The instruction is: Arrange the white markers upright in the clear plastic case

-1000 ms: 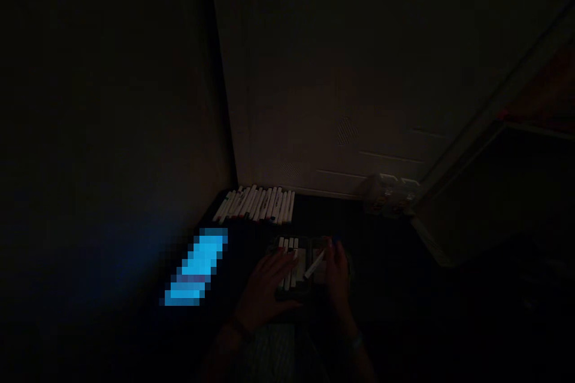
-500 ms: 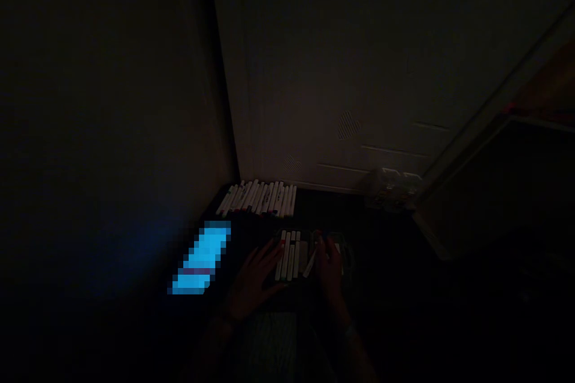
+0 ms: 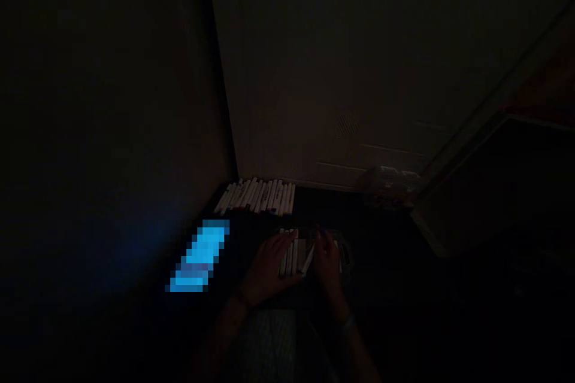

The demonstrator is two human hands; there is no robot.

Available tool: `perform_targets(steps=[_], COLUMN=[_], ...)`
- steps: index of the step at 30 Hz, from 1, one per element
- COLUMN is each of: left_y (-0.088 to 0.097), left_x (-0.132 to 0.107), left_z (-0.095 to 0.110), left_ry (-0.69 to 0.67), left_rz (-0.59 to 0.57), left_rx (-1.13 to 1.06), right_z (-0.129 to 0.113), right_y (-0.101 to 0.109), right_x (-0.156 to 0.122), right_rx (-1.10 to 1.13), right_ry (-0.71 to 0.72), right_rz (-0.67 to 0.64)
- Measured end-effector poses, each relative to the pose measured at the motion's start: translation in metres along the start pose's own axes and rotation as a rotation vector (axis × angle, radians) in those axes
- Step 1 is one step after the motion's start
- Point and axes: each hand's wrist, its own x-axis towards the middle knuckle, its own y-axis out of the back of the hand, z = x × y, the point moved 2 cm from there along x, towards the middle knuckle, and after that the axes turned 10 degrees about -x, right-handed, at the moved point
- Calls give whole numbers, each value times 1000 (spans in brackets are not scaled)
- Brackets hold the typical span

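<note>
The scene is very dark. A dark case [image 3: 344,251] lies on the floor with several white markers [image 3: 294,254] set side by side in it. My left hand [image 3: 268,266] lies flat on the case's left part, fingers spread over the markers. My right hand [image 3: 329,263] is closed around one white marker [image 3: 309,260], which slants down towards the left over the case.
A row of several white markers [image 3: 258,196] lies on the floor by the wall behind the case. A glowing blue screen [image 3: 200,256] sits to the left. A pale small box [image 3: 389,182] stands at the back right, beside a dark furniture edge [image 3: 426,233].
My left hand has slid right and forward onto the markers in the case. My right hand has shifted the slanted marker slightly left. The view has drifted a little.
</note>
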Motion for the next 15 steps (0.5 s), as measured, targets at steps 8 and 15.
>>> perform_targets(steps=[8, 15], left_y=[-29, -34], left_x=[4, -6], left_z=[3, -5], left_ry=[25, 48], left_rz=[75, 33], left_rx=[-53, -83], right_z=[13, 9], right_y=[-5, -13], right_x=[8, 7], right_rx=[-28, -20], right_ry=[-74, -53], right_rz=[45, -47])
